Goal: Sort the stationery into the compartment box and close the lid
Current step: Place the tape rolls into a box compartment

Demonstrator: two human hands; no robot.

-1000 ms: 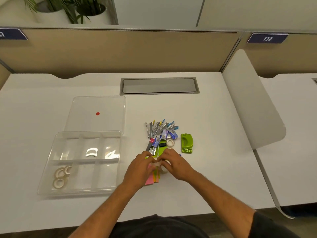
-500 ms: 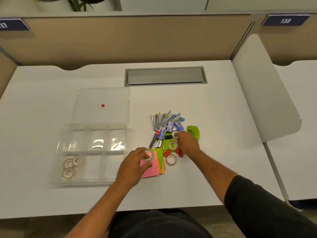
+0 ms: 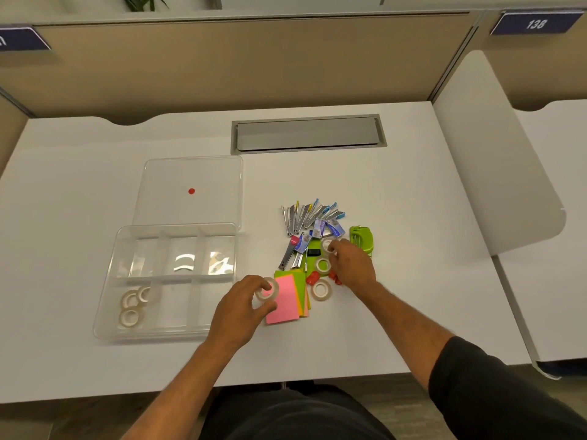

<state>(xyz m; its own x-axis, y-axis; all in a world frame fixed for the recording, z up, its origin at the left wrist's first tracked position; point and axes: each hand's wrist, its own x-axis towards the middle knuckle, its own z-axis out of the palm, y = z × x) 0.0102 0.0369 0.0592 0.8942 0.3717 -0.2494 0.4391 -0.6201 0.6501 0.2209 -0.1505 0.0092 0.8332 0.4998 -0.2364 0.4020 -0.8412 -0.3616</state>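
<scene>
A clear compartment box (image 3: 108, 300) sits at the left with three tape rolls (image 3: 131, 308) in its near-left compartment. Its clear lid (image 3: 190, 173) with a red dot lies flat behind it. My left hand (image 3: 238, 308) holds a tape roll (image 3: 268, 289) over the pink sticky notes (image 3: 286, 304). My right hand (image 3: 352, 265) reaches into the stationery pile, fingertips on another tape roll (image 3: 327, 244). Two more rolls (image 3: 321, 289) lie loose beside it. Staplers or clips (image 3: 305, 215) are fanned at the back of the pile, a green punch (image 3: 362, 239) at its right.
A grey cable hatch (image 3: 308, 133) is set into the white desk behind the pile. A white divider panel (image 3: 495, 160) stands along the desk's right side, tan partitions at the back. Small red items (image 3: 313, 277) lie near my right wrist.
My hands separated. The left lifted a tape roll off toward the left over the sticky notes; the right reached forward into the pile onto another roll. The camera tilted down.
</scene>
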